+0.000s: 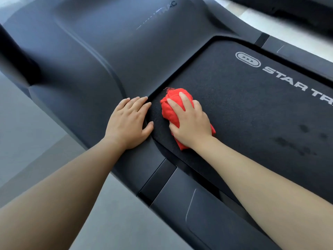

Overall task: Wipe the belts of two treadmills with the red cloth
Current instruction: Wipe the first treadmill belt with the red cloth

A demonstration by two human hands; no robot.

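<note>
The right hand (191, 121) is clutching the red cloth (169, 109) in its grip on the belt (243, 109); the left hand (128, 121) is lying flat, holding nothing.

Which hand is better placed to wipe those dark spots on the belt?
Right. The right hand holds the cloth on the belt, nearer the spots; the left hand lies flat on the cover, holding nothing.

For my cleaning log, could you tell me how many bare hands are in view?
2. The left hand rests flat on the dark grey plastic cover; the right hand grips the crumpled red cloth on the black treadmill belt.
</note>
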